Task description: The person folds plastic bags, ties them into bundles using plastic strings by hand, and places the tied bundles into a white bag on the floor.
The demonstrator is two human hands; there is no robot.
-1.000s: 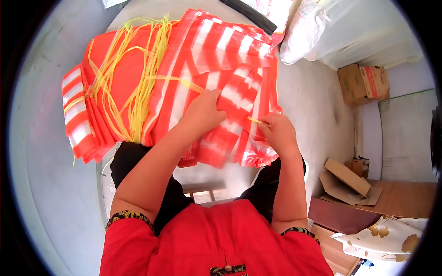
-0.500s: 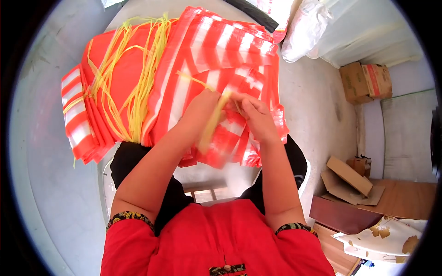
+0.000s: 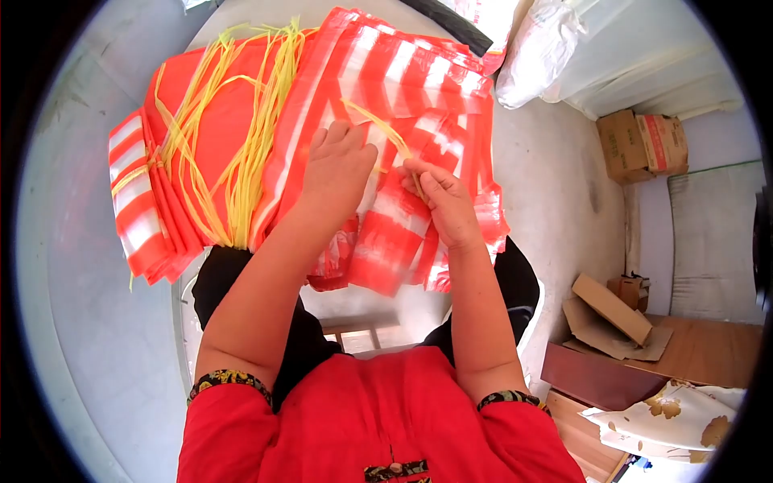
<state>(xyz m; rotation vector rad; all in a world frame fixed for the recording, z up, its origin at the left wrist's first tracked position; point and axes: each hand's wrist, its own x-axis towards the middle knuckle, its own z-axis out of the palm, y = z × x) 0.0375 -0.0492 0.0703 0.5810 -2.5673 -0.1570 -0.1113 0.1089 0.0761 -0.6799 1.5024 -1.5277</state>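
A striped red-and-white stack of plastic bags (image 3: 386,68) lies in front of me. A smaller folded bundle of the same striped plastic (image 3: 393,233) rests on its near part. My right hand (image 3: 444,205) pinches a yellow plastic strip (image 3: 377,122) above this bundle; the strip's long end points up and to the left. Over the stack, left of the bundle, my left hand (image 3: 342,165) has its fingers stretched out with nothing in them. The fingers of the right hand partly hide where the strip meets the bundle.
Many loose yellow strips (image 3: 254,161) lie across plain red plastic (image 3: 217,105) on the left. Beside them is a tied striped bundle (image 3: 135,193). A black roll (image 3: 451,24) and a white sack (image 3: 538,52) are at the back. Cardboard boxes (image 3: 624,149) stand at right.
My left hand has moved left, away from the right hand, and its fingers have opened. The yellow strip, blurred and hanging towards me before, now extends up-left from my right hand.
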